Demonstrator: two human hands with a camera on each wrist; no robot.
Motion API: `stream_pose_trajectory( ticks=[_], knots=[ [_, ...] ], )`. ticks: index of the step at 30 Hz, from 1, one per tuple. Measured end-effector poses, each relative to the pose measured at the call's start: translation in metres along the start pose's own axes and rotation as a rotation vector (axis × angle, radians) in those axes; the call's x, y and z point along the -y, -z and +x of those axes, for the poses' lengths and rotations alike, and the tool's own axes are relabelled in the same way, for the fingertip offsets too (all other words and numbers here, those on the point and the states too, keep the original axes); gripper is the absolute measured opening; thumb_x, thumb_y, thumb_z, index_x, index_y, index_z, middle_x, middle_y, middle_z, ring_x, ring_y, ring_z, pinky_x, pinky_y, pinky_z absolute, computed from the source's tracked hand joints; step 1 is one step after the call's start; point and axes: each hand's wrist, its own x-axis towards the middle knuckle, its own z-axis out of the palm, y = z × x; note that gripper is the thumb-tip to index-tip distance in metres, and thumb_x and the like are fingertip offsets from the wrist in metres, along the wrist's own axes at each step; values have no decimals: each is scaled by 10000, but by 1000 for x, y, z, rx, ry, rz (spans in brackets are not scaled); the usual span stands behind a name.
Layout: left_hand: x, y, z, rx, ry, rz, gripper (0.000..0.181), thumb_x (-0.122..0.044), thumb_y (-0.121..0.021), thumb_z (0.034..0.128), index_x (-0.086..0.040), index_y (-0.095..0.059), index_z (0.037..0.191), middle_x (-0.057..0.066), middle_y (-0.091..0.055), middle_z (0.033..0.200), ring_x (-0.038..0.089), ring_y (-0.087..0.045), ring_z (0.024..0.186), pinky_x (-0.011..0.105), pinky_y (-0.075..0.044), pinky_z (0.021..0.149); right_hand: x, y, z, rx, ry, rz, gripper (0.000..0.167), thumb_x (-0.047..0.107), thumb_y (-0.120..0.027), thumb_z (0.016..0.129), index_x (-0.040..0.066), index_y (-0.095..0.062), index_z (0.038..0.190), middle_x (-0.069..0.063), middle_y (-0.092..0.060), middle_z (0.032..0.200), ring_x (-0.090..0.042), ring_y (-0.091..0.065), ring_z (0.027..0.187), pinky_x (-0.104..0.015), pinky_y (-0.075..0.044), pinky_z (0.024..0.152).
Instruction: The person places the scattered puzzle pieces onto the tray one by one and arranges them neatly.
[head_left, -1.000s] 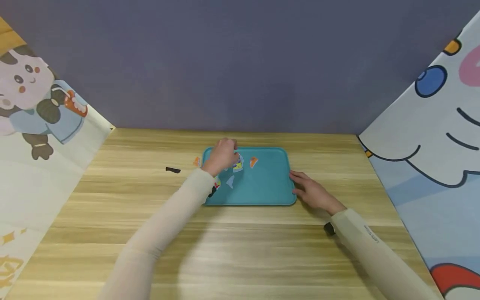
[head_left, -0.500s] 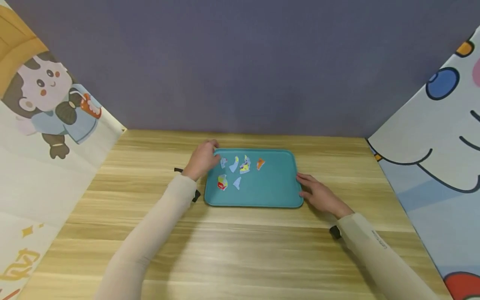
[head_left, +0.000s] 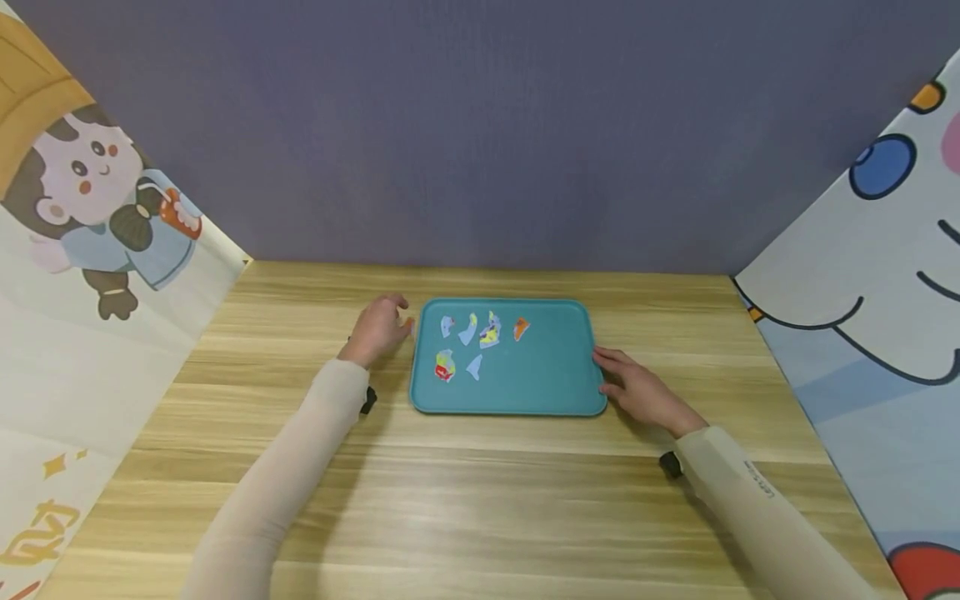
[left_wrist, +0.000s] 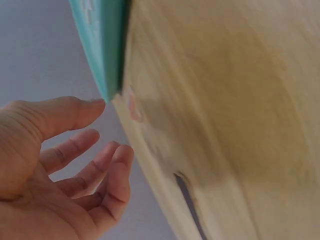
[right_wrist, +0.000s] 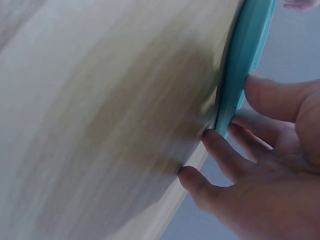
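Note:
A teal tray lies on the wooden table with several flat, colourful cut-out pieces in its left half, among them an orange piece and a red-and-yellow piece. Just left of the tray, my left hand hovers with loosely bent fingers, thumb apart, holding nothing. Near its fingertips a small orange piece lies on the table, seen in the left wrist view beside the tray corner. My right hand rests against the tray's right edge; its thumb and fingers touch the side without curling round it.
A thin black strip lies on the table, mostly hidden behind the left hand in the head view. Purple-grey wall stands behind the table. Cartoon-printed panels flank it on both sides.
My left hand has moved left, from above the tray's pieces to the table beside the tray. The head view has shifted slightly. My right hand stays at the tray's edge.

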Motion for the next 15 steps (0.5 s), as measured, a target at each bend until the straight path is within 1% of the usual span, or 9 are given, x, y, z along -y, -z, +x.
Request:
stream_pose_trajectory(
  ticks=[2, 4, 8, 11, 15],
  knots=[
    [3, -2, 1, 15, 2, 14, 370, -121, -642, 878, 26, -562, 1208, 209, -591, 1056, 327, -561, 950, 451, -459, 812, 0, 0, 0, 3, -3, 1, 557, 49, -579, 927, -48, -342, 1422, -189, -285, 1485, -401, -283, 1325, -537, -276, 1034],
    [5, -3, 2, 43, 15, 14, 386, -122, -645, 874, 18, -553, 1222, 206, -583, 1077, 326, -553, 972, 455, -456, 824, 0, 0, 0, 4, -4, 2, 558, 48, -579, 926, -47, -340, 1422, -187, -283, 1486, -400, -280, 1327, -537, -273, 1035],
    [7, -7, 6, 96, 68, 7, 449, -152, -671, 856, 18, -533, 1248, 208, -557, 1144, 340, -531, 1019, 467, -445, 867, 1, 0, 0, 4, -4, 4, 559, 50, -578, 928, -47, -338, 1423, -184, -281, 1488, -396, -276, 1330, -534, -271, 1038],
    [7, -9, 9, 104, 90, 26, 447, -170, -682, 847, 45, -545, 1214, 215, -549, 1155, 361, -519, 1042, 476, -428, 901, 1, 0, 0, 5, -6, 6, 560, 54, -578, 929, -47, -337, 1424, -182, -279, 1490, -394, -272, 1332, -533, -270, 1039],
    [6, -12, 12, 97, 103, 39, 341, -146, -662, 842, 58, -580, 1102, 202, -569, 1068, 353, -534, 990, 462, -443, 871, 0, 1, 0, 8, -5, 7, 561, 57, -579, 930, -49, -334, 1424, -183, -276, 1491, -393, -269, 1334, -532, -270, 1039]
  ],
)
